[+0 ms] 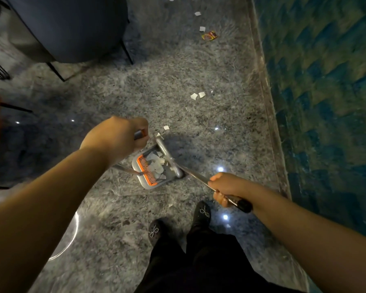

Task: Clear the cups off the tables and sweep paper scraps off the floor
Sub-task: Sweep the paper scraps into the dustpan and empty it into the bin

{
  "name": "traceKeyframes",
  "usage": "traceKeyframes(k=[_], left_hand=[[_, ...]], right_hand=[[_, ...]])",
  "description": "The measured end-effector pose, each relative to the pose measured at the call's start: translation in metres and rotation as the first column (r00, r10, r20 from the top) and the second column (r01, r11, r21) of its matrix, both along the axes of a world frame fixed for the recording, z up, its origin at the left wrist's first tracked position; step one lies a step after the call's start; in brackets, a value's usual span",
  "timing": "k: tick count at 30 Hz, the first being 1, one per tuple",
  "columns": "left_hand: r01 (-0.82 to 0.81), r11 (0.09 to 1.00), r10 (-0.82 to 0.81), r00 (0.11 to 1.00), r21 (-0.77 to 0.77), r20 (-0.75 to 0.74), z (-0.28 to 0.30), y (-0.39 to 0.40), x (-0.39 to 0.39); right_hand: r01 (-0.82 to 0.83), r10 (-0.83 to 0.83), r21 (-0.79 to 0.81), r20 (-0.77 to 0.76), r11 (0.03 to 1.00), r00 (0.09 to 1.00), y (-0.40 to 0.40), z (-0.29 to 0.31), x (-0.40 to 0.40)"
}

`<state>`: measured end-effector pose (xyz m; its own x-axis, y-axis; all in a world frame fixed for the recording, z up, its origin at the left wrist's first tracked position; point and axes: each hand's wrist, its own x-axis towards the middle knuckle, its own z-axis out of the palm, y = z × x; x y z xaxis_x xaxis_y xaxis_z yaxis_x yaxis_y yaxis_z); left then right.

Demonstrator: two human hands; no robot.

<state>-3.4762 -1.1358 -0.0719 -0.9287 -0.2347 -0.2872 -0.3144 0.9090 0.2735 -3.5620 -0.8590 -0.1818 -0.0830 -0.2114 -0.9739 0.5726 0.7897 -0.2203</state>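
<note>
A grey dustpan [145,182] with an orange comb edge sits on the floor below me, holding several white paper scraps [156,166]. My left hand [116,138] grips the top of the dustpan's upright handle [140,134]. My right hand [224,187] grips the metal broom handle [239,203], whose grey head [167,155] lies over the pan's right side. More white scraps lie on the floor: one just past the pan [166,127], two further ahead [198,95], and others far ahead [202,28].
A red and yellow wrapper [209,35] lies far ahead. A dark round chair [72,28] on thin black legs stands at the upper left. A teal patterned wall [325,102] runs along the right. My feet [178,220] stand just behind the pan.
</note>
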Motion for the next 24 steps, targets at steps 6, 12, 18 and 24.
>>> traceKeyframes(k=[6, 12, 18, 24], left_hand=[[0.007, 1.000, -0.007, 0.998, 0.007, -0.057, -0.003, -0.010, 0.033], [-0.051, 0.998, 0.057, 0.988, 0.046, -0.145, 0.000, -0.035, 0.072], [-0.151, 0.985, 0.165, 0.971, 0.090, -0.176, 0.004, -0.052, 0.103], [-0.284, 0.953, 0.302, 0.922, 0.110, -0.240, 0.012, -0.078, 0.125]], right_hand=[[0.002, -0.002, -0.040, -0.011, 0.999, 1.000, -0.004, 0.019, 0.017], [0.080, -0.081, -0.008, -0.130, 0.997, 0.988, -0.009, 0.035, 0.031], [0.145, -0.151, -0.042, -0.239, 0.989, 0.959, -0.030, 0.043, 0.046], [0.167, -0.174, -0.049, -0.273, 0.985, 0.946, -0.056, 0.049, 0.053]])
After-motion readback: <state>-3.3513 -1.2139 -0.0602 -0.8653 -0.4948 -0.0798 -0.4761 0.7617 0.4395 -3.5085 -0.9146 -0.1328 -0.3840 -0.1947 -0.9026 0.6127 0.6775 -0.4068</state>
